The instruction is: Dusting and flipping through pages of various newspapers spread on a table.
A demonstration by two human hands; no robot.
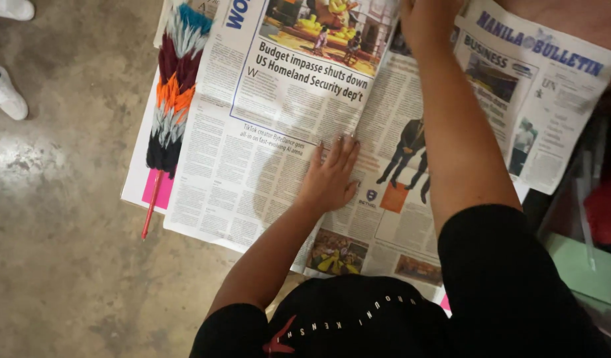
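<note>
Directly ahead, the newspaper [279, 132] lies spread on the floor; left hand [330, 178] presses flat mid-page, right hand [430, 23] reaches its far edge, grip unclear.

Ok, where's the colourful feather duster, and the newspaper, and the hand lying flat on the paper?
feather duster [175, 79], head view, on the orange band of its feathers.
newspaper [226, 179], head view, on a text column of the left page.
left hand [330, 179], head view, on the back of the hand.
</note>
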